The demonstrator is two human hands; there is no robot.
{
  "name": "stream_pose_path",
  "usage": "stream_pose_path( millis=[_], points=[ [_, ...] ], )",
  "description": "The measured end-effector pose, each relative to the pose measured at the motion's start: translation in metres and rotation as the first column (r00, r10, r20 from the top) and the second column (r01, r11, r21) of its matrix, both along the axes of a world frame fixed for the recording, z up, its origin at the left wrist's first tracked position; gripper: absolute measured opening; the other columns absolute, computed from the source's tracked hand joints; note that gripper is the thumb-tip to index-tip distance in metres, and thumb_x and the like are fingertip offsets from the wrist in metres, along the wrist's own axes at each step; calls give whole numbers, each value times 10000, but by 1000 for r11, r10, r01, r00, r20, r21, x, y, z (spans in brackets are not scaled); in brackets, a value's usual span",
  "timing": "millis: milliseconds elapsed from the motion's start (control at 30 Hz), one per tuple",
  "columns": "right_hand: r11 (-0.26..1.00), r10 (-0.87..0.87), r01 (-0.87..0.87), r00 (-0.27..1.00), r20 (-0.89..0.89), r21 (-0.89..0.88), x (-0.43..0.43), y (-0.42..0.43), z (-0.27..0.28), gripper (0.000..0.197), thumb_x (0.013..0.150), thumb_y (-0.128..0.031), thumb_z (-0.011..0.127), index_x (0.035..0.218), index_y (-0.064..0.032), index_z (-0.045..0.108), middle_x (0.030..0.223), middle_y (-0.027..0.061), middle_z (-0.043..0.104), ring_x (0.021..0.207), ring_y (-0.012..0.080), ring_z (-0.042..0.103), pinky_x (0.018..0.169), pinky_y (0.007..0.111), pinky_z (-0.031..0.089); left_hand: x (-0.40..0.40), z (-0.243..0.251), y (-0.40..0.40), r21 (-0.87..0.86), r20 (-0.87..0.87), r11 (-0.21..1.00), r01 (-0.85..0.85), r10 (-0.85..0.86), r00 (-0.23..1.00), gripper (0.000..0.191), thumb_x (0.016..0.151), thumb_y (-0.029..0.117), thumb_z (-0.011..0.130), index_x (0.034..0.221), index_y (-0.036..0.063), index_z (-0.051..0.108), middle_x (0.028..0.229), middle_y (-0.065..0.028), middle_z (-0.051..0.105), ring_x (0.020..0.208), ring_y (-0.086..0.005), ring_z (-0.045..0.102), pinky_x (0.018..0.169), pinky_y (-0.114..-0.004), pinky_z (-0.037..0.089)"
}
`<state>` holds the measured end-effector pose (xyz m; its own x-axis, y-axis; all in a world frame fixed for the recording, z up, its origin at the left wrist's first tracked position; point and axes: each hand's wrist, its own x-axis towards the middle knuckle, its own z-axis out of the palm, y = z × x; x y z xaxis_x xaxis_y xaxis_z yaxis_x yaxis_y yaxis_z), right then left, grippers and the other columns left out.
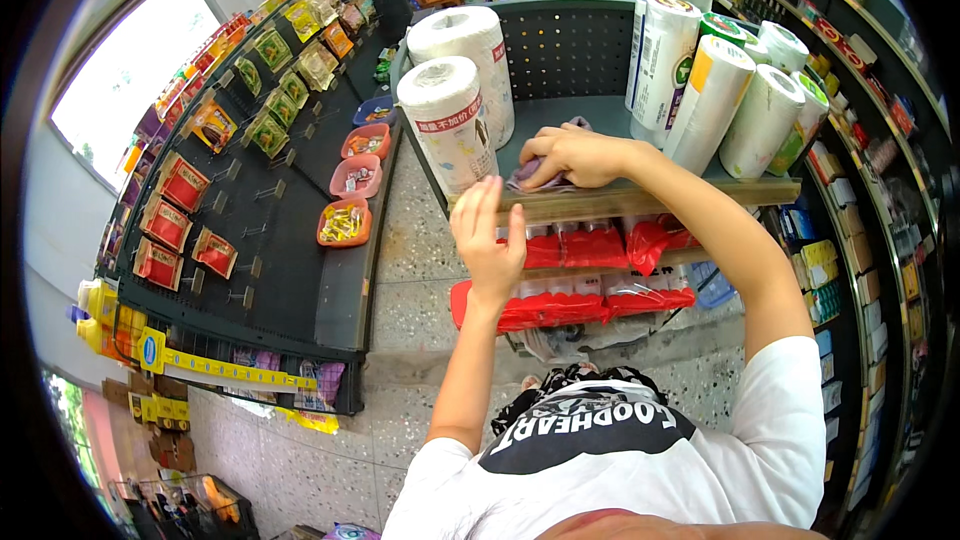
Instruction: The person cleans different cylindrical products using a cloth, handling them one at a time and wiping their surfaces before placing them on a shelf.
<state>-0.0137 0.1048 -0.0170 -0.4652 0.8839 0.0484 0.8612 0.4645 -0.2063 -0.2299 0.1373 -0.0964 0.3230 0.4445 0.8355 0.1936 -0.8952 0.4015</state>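
Observation:
My right hand (574, 156) presses a purple cloth (541, 174) onto the dark metal shelf (559, 116), near its front edge. With fingers spread, my left hand (489, 244) is at the shelf's front edge, just below a roll of plastic bags (448, 124); whether it touches the roll or the edge I cannot tell. A larger white roll (469, 64) stands behind that one. Several wrapped rolls stand at the shelf's right side, among them one with a yellow band (709, 105) that leans to the right.
Red-wrapped packs (592, 246) fill the lower shelves in front of me. To the left, across a narrow aisle, a black rack (262, 240) holds hanging snack packets and small plastic tubs (343, 223). Stocked shelves (855, 225) curve along the right side.

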Motion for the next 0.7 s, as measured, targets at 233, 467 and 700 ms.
stream_pose_path(
  millis=[233,467,700],
  points=[
    [995,-57,49,994,-96,-86,29,-34,5,541,724,116,519,1086,-211,753,1238,75,577,1183,267,488,1008,390,340,16,35,28,-149,191,915,-374,398,897,909,703,273,838,1405,-24,341,1329,-206,381,1250,-392,339,1048,-533,265],
    [997,-63,55,988,-143,-62,28,-41,4,567,728,132,511,1102,-222,749,1232,70,576,1175,258,487,1015,373,339,42,41,29,-188,194,843,-504,535,822,900,658,310,869,1338,-24,385,1312,-226,416,1246,-384,366,1055,-523,240],
    [993,-113,111,991,-71,-31,22,-30,1,542,768,70,541,1230,-188,663,1217,84,557,1130,279,492,976,393,377,36,56,25,-255,444,959,-121,227,867,862,656,147,870,1324,-33,355,1281,-198,419,1210,-316,432,1039,-420,351]
  ],
)
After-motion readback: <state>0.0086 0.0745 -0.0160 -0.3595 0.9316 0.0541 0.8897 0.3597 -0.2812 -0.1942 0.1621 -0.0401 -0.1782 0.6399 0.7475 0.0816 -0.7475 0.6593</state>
